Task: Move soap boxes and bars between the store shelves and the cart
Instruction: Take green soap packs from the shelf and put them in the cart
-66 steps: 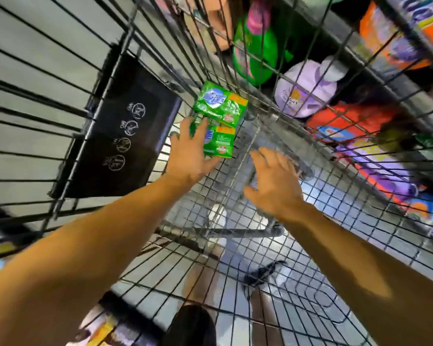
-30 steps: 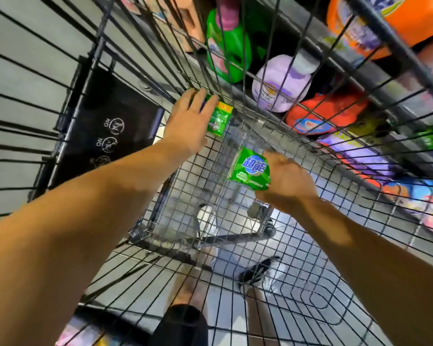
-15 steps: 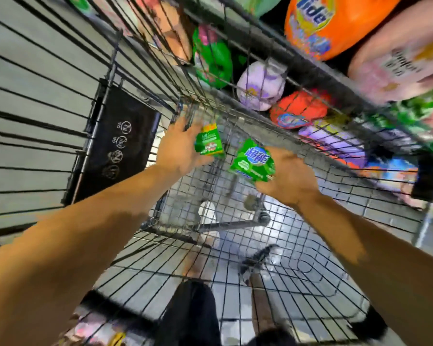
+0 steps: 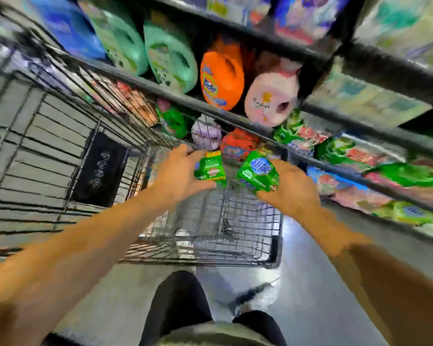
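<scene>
My left hand (image 4: pixel 178 174) grips a green soap box (image 4: pixel 210 168) with an orange top edge. My right hand (image 4: pixel 289 184) grips a second green soap pack (image 4: pixel 258 173) bearing a blue logo. Both packs are held side by side above the wire cart (image 4: pixel 205 236), near its far end and close to the store shelves (image 4: pixel 235 121). The picture is blurred by motion.
Shelves rise ahead and to the right with detergent jugs: an orange Tide jug (image 4: pixel 221 78), a pink one (image 4: pixel 273 98), teal ones (image 4: pixel 170 56). Green and red bagged goods (image 4: pixel 343 151) fill lower shelves. A black flap (image 4: pixel 98 168) hangs in the cart at left. My legs stand below.
Each hand took a soap pack from the cart floor and lifted it. My view has swung up, so the cart now lies below the hands and the shelves fill the top.
</scene>
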`<act>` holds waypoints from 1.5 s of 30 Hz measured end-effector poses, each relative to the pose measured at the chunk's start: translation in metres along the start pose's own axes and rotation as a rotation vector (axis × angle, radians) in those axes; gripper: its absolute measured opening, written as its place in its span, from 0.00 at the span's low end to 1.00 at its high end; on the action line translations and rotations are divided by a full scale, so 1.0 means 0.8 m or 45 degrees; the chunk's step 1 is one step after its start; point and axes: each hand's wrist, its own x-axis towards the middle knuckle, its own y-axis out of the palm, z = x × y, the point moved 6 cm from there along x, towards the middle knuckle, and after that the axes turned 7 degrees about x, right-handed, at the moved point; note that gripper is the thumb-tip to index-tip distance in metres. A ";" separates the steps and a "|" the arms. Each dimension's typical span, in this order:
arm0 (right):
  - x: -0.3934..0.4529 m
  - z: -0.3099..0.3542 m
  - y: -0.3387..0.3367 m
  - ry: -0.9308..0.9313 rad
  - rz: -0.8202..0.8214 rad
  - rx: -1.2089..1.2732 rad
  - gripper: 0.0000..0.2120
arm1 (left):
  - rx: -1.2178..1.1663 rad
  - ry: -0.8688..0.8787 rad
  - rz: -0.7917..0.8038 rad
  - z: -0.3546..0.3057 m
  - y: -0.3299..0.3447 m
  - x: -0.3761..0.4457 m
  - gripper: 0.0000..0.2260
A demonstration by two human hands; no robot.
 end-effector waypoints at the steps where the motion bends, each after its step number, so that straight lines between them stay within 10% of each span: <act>1: -0.014 -0.014 -0.020 -0.006 -0.027 0.013 0.32 | -0.002 0.036 -0.043 -0.028 -0.006 -0.006 0.43; 19: -0.239 -0.205 -0.366 -0.124 -0.557 -0.029 0.40 | 0.226 0.417 -0.473 -0.446 -0.168 -0.055 0.43; 45: -0.117 -0.198 -0.575 -0.279 -0.790 -0.104 0.41 | 0.522 0.531 -0.600 -0.573 -0.390 0.175 0.36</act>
